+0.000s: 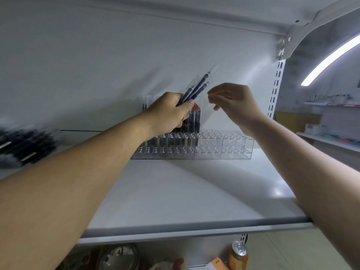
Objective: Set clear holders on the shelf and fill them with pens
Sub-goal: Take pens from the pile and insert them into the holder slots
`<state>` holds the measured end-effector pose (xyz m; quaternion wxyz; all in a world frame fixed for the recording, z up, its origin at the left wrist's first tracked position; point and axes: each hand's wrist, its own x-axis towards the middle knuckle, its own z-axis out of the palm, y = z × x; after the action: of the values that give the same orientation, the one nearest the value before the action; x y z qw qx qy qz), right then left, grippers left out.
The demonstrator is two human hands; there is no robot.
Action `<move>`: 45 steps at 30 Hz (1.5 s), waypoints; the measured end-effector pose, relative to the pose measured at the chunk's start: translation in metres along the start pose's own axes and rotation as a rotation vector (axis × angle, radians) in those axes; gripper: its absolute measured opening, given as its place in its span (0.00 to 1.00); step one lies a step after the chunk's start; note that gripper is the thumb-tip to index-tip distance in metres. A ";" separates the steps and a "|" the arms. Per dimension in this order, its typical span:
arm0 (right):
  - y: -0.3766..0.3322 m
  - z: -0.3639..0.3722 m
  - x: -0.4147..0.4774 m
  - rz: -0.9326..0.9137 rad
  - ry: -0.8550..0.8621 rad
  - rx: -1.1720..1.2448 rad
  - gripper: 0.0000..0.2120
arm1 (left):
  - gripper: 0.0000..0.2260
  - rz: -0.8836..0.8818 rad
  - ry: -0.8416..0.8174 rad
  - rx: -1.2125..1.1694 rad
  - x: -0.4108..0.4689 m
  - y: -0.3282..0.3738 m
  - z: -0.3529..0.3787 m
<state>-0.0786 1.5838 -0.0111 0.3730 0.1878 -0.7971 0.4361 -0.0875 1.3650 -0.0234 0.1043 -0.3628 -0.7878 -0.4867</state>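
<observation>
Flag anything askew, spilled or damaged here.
Nothing stands out. The clear holder sits flat on the shelf, its pens upright; the left hand grips a bundle of pens. Loose pens at left are too blurred to judge.

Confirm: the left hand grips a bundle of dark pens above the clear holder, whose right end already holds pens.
Wrong end. In the head view the left hand grips the bundle of dark pens above the clear holder, but its left end holds standing pens; the right is empty.

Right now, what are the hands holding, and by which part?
The left hand grips a bundle of dark pens around their lower part. Whether the right hand pinches anything cannot be told.
</observation>
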 end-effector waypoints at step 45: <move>0.019 0.013 0.008 0.086 -0.015 -0.194 0.08 | 0.12 -0.010 0.037 -0.086 0.004 -0.004 -0.001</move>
<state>-0.1015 1.5836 -0.0198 0.3643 0.1198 -0.8458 0.3709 -0.0934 1.3654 -0.0235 0.1008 -0.3541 -0.7658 -0.5273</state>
